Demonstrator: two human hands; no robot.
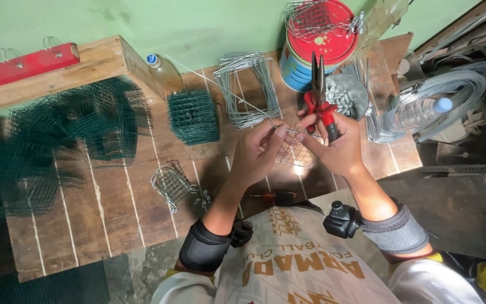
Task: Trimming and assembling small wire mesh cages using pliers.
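The left hand [259, 153] pinches a thin silver wire [220, 84] at the edge of a small silver wire mesh panel [295, 155], held just above the brown wooden plank table [119, 197]. The right hand [333, 147] is closed around red-handled long-nose pliers [319, 95] and its fingertips also touch the panel. A small green wire mesh cube [193, 116] stands near, beside bent silver wire frames [248, 90].

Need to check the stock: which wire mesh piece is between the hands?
The small bare-metal mesh panel, between left hand and right hand; the green mesh cube lies apart.
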